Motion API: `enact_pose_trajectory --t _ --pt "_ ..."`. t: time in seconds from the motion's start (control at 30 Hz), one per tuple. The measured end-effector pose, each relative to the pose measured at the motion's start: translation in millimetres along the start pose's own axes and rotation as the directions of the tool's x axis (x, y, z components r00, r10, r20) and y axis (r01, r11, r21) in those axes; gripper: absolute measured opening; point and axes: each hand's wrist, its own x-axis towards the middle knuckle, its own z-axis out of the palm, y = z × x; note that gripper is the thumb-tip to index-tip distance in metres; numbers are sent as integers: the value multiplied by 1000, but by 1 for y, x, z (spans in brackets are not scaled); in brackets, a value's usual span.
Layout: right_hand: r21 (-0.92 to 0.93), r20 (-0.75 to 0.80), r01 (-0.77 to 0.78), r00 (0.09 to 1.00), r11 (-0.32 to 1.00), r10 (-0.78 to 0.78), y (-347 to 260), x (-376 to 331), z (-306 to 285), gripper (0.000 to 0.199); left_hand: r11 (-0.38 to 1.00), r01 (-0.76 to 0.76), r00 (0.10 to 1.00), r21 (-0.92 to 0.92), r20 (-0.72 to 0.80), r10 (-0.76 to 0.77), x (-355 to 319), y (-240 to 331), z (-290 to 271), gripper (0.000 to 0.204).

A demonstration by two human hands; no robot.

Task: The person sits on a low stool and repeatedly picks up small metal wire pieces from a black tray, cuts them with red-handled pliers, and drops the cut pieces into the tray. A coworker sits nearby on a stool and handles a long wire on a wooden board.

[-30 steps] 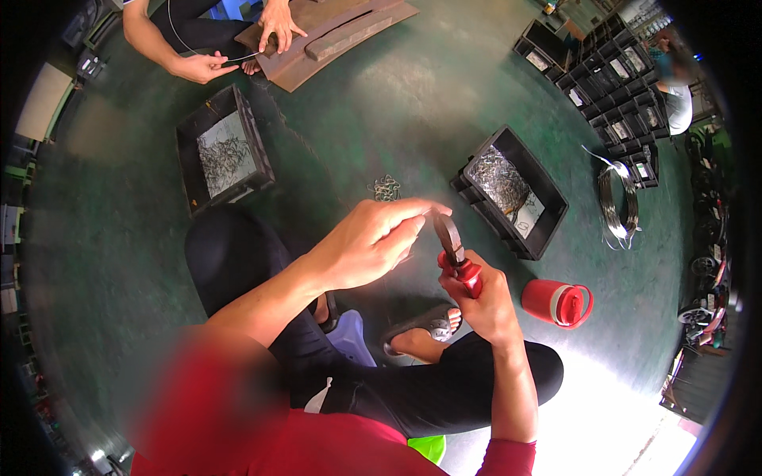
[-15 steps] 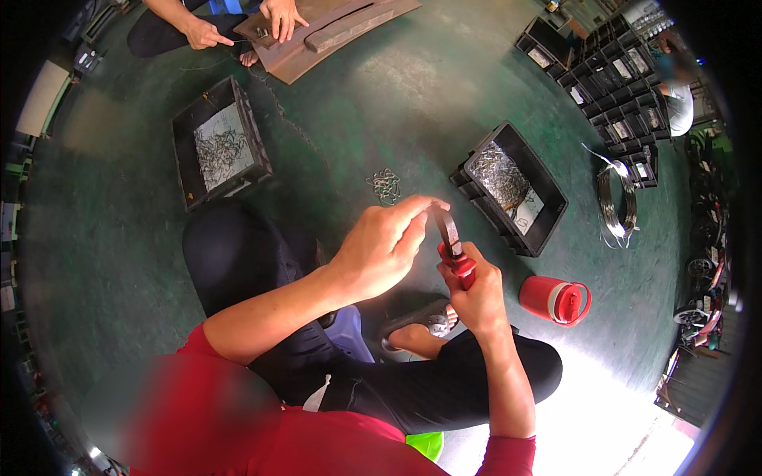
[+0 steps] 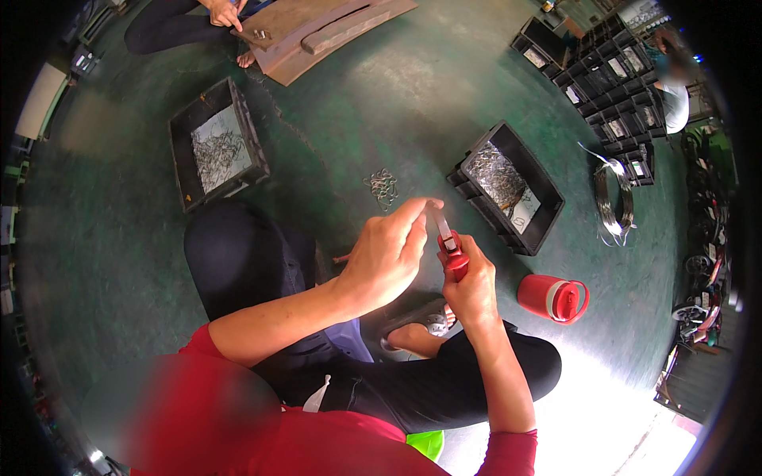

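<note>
My right hand [image 3: 474, 287] grips red-handled pliers [image 3: 448, 241], their metal jaws pointing up and away from me. At the jaw tips, the thumb and index finger of my left hand [image 3: 387, 247] come together in a pinch. Whatever sits between those fingers is too small to make out. Beyond my left hand, a small pile of bent wire pieces [image 3: 382, 189] lies on the green floor. To the right of the pile, a black crate [image 3: 548, 224] holds many more bent wire pieces [image 3: 498, 176].
Left of the pile stands another black crate [image 3: 258, 155] with wire pieces. A red jug [image 3: 540, 296] is near my right knee, and a wire coil [image 3: 613, 202] lies farther right. Stacked crates [image 3: 607, 87] stand at back right. A co-worker's hand [image 3: 225, 13] touches a brown board [image 3: 290, 63].
The pliers have turned in my right hand, so their jaws look narrower. My left fingers stay at the jaw tips. The co-worker's hands have drawn back toward the top edge.
</note>
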Motion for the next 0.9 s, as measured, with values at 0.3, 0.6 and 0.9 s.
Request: enact_pose_trajectory --t 0.3,0.6,0.9 --pt "205 447 -119 894 971 15 8 15 -47 24 991 120 924 -64 371 -88 24 4 -39 28" --pt "423 633 -479 763 769 127 -10 4 -64 39 902 120 992 -415 83 -94 26 1 -31 22" --pt "592 748 -637 663 494 -40 -18 -5 -53 56 824 -47 997 -565 -77 4 27 -4 -16 20"
